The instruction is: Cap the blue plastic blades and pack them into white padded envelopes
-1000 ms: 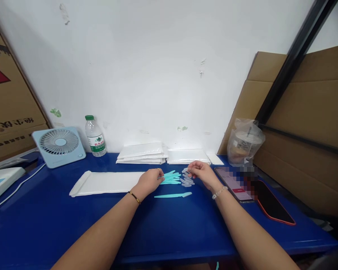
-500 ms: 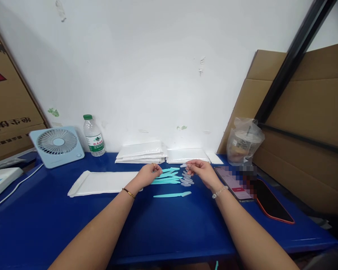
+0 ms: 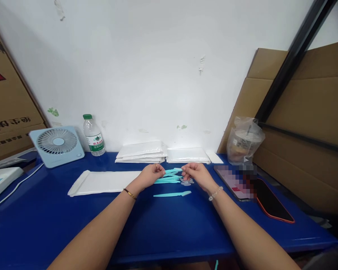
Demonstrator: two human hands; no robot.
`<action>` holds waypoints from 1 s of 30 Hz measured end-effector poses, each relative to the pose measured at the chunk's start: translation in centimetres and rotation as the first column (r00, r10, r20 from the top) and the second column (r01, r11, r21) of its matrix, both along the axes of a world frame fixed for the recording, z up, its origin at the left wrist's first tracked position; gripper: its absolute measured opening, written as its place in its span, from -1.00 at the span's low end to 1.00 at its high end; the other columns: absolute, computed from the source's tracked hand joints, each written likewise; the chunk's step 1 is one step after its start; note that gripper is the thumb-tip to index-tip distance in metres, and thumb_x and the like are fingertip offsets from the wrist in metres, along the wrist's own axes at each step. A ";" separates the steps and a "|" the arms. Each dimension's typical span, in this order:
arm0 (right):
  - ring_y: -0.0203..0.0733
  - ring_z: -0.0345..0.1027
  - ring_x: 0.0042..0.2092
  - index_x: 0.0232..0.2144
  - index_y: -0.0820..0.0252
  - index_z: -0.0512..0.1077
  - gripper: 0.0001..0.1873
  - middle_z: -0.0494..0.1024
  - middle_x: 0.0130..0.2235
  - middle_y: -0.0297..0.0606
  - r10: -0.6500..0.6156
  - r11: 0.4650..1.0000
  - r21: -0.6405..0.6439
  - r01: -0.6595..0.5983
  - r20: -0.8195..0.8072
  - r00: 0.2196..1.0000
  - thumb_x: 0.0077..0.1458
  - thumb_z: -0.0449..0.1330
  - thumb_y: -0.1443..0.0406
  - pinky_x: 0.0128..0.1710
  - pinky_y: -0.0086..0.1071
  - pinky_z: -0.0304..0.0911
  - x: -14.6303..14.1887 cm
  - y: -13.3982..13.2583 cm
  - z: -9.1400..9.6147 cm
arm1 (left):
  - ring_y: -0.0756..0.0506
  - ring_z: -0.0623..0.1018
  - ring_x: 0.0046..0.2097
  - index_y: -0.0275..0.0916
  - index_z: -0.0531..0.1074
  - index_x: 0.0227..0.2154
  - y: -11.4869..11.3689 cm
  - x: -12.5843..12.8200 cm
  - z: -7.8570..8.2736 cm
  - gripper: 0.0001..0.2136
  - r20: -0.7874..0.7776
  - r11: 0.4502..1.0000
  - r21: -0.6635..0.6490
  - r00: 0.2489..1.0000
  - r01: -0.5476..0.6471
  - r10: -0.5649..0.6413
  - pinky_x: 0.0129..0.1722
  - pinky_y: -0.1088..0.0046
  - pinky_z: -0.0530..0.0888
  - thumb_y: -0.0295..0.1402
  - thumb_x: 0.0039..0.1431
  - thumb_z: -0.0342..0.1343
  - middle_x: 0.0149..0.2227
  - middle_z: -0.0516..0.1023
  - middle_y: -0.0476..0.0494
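My left hand (image 3: pixel 151 175) is closed on the handle of a teal eyebrow razor (image 3: pixel 170 171), held just above several others. My right hand (image 3: pixel 197 174) pinches a small clear blade cap (image 3: pixel 179 170) at that razor's head end; how far it sits over the blade is too small to tell. Beneath my hands lies a bunch of teal eyebrow razors (image 3: pixel 169 180), partly covered by my left fingers. Loose clear blade caps (image 3: pixel 187 183) lie beside them, under my right hand. A single teal razor (image 3: pixel 171 195) lies apart, nearer to me, its head pointing right.
White padded packets (image 3: pixel 141 150) are stacked against the wall, and a long white pouch (image 3: pixel 104 182) lies left. A blue fan (image 3: pixel 57 146) and water bottle (image 3: pixel 94 137) stand back left. Two phones (image 3: pixel 274 200) and a bagged drink cup (image 3: pixel 244 144) are on the right.
My right hand has brought the clear cap left and slightly down to the razor's head. My left hand has shifted slightly right with the razor.
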State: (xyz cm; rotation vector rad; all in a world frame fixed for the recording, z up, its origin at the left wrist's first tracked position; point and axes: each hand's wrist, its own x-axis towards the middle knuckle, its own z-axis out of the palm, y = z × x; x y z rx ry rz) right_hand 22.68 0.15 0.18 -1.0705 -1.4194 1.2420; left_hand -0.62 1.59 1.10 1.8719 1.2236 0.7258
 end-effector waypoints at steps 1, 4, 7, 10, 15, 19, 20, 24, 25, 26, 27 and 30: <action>-0.34 0.35 -0.57 -0.50 0.27 0.43 -0.63 0.49 -0.55 -0.28 0.025 1.000 0.004 -0.025 0.049 0.998 -0.11 0.26 0.04 -0.57 -0.49 0.20 0.1 -0.1 0.1 | 0.02 0.32 -0.47 -0.27 0.42 -0.40 -0.2 0.1 0.1 -0.69 -0.030 1.000 0.005 1.000 0.004 -0.004 -0.49 0.54 0.22 -0.10 -0.03 0.06 -0.50 0.40 0.00; -0.37 0.26 -0.61 -0.49 0.27 0.46 -0.65 0.46 -0.60 -0.32 0.019 0.996 0.081 -0.043 0.282 0.959 -0.03 0.20 0.06 -0.59 -0.49 0.14 0.9 -0.2 0.4 | 0.00 0.36 -0.47 -0.26 0.45 -0.45 -1.0 0.3 0.6 -0.74 -0.172 0.998 0.006 0.983 0.064 -0.062 -0.50 0.53 0.23 -0.15 -0.05 0.07 -0.51 0.43 -0.03; -0.35 0.25 -0.56 -0.50 0.23 0.51 -0.73 0.48 -0.55 -0.32 -0.028 0.973 0.212 -0.094 0.512 0.859 -0.05 0.22 0.12 -0.57 -0.48 0.12 2.1 -0.3 0.8 | -0.02 0.40 -0.46 -0.23 0.48 -0.49 -1.8 0.3 0.8 -0.81 -0.326 0.989 0.001 0.935 0.146 -0.138 -0.52 0.52 0.23 -0.22 -0.06 0.09 -0.49 0.48 -0.04; -0.30 0.29 -0.49 -0.51 0.17 0.52 -0.86 0.50 -0.49 -0.33 0.007 0.952 0.228 -0.206 0.656 0.755 -0.16 0.29 0.22 -0.53 -0.46 0.13 2.7 -0.5 0.7 | -0.06 0.44 -0.38 -0.18 0.49 -0.41 -2.0 0.3 0.7 -0.81 -0.423 0.979 0.148 0.904 0.140 -0.065 -0.46 0.50 0.25 -0.21 -0.04 0.10 -0.40 0.50 -0.06; -0.27 0.33 -0.46 -0.54 0.16 0.50 -0.98 0.50 -0.46 -0.32 0.034 0.950 0.189 -0.249 0.730 0.682 -0.17 0.26 0.35 -0.50 -0.47 0.13 2.4 -0.7 0.3 | -0.11 0.44 -0.23 -0.13 0.49 -0.35 -0.9 0.0 0.2 -0.85 -0.522 0.931 0.332 0.851 0.152 0.047 -0.31 0.47 0.28 -0.28 0.02 0.08 -0.31 0.49 -0.09; -0.28 0.31 -0.44 -0.51 0.17 0.46 -0.96 0.48 -0.46 -0.32 0.012 0.937 0.229 -0.265 0.735 0.678 -0.08 0.20 0.34 -0.47 -0.47 0.14 2.2 -0.9 0.6 | -0.08 0.44 -0.29 -0.15 0.48 -0.42 -0.3 -0.1 -0.3 -0.90 -0.534 0.933 0.323 0.845 0.155 0.045 -0.36 0.48 0.26 -0.33 0.03 0.07 -0.37 0.49 -0.07; -0.28 0.31 -0.45 -0.49 0.17 0.46 -0.94 0.48 -0.47 -0.33 0.014 0.938 0.232 -0.258 0.718 0.696 -0.05 0.18 0.32 -0.47 -0.47 0.15 2.2 -0.8 0.7 | -0.07 0.45 -0.31 -0.16 0.47 -0.44 -0.2 -0.1 -0.4 -0.90 -0.522 0.939 0.314 0.851 0.143 0.045 -0.38 0.49 0.25 -0.32 0.02 0.07 -0.37 0.50 -0.06; -0.31 0.32 -0.53 -0.33 0.17 0.44 -0.83 0.46 -0.52 -0.36 -0.022 0.967 0.217 -0.131 0.588 0.809 0.02 0.14 0.24 -0.52 -0.47 0.17 2.4 -0.5 0.8 | -0.05 0.45 -0.35 -0.19 0.46 -0.43 -0.1 -0.2 -0.5 -0.87 -0.442 0.967 0.244 0.896 0.079 0.038 -0.44 0.50 0.23 -0.28 0.04 0.04 -0.38 0.51 -0.06; -0.31 0.32 -0.55 -0.30 0.18 0.44 -0.80 0.46 -0.53 -0.36 -0.051 0.971 0.224 -0.090 0.554 0.831 0.03 0.14 0.22 -0.53 -0.46 0.18 2.5 -0.3 0.7 | -0.05 0.44 -0.36 -0.19 0.46 -0.42 0.0 -0.3 -0.5 -0.84 -0.419 0.970 0.234 0.907 0.063 0.042 -0.45 0.50 0.22 -0.27 0.06 0.02 -0.40 0.51 -0.06; -0.30 0.32 -0.55 -0.28 0.19 0.45 -0.78 0.46 -0.53 -0.36 -0.084 0.971 0.234 -0.049 0.525 0.847 0.04 0.13 0.21 -0.52 -0.45 0.20 2.5 -0.2 0.6 | -0.04 0.44 -0.38 -0.19 0.46 -0.42 0.0 -0.3 -0.5 -0.82 -0.399 0.973 0.228 0.916 0.047 0.049 -0.46 0.50 0.22 -0.26 0.07 -0.01 -0.41 0.51 -0.05; -0.29 0.33 -0.54 -0.28 0.20 0.46 -0.77 0.47 -0.53 -0.34 -0.117 0.969 0.248 -0.013 0.503 0.856 0.04 0.13 0.20 -0.50 -0.44 0.22 2.6 0.0 0.6 | -0.04 0.43 -0.39 -0.19 0.45 -0.41 0.1 -0.4 -0.4 -0.81 -0.382 0.974 0.225 0.922 0.033 0.057 -0.47 0.50 0.21 -0.26 0.08 -0.03 -0.43 0.50 -0.05; -0.24 0.39 -0.45 -0.30 0.19 0.50 -0.77 0.52 -0.46 -0.28 -0.173 0.962 0.267 0.052 0.452 0.875 0.02 0.15 0.20 -0.43 -0.40 0.27 2.9 0.4 0.5 | -0.04 0.41 -0.41 -0.21 0.45 -0.40 0.4 -0.6 -0.4 -0.78 -0.336 0.978 0.207 0.940 0.016 0.056 -0.48 0.50 0.20 -0.24 0.09 -0.05 -0.45 0.48 -0.05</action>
